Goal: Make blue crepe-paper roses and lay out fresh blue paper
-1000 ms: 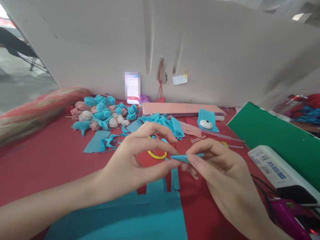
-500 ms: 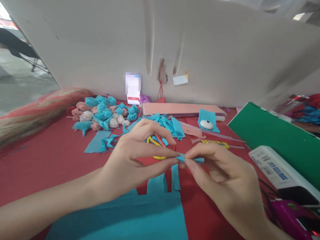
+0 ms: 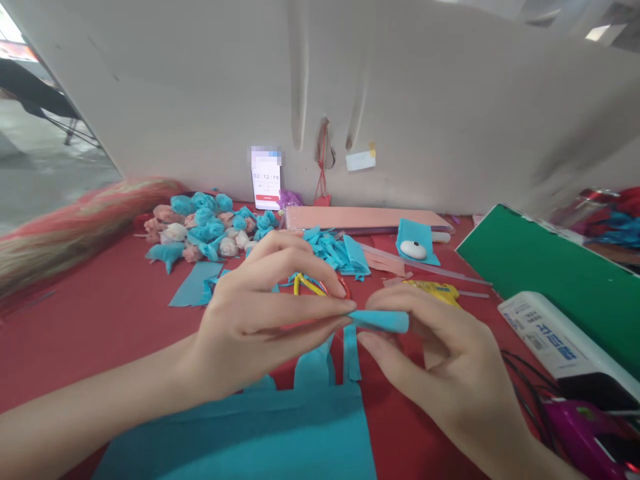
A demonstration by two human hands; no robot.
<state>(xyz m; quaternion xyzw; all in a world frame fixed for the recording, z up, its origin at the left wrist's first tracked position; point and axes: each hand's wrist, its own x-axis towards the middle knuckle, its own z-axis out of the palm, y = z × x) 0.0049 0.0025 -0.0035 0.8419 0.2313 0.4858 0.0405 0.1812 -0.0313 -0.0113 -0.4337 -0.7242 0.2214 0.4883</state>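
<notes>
Left hand (image 3: 245,320): fingers pinch your blue roll (image 3: 385,321)
Right hand (image 3: 450,360): your fingers spread around it
Phone (image 3: 267,183): back edge of counter (image 3: 100,313)

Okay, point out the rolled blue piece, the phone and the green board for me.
Rolled blue piece (image 3: 384,322): head view, on the middle of the roll.
Phone (image 3: 267,188): head view, on its lit screen.
Green board (image 3: 555,277): head view, on the middle of its green face.

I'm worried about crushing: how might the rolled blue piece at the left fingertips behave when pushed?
The rolled blue piece is probably light, since the left hand pinches just its narrow end. Looking thin and rolled, it might dent easily. Its rounded, tapering shape suggests it could roll.
</notes>
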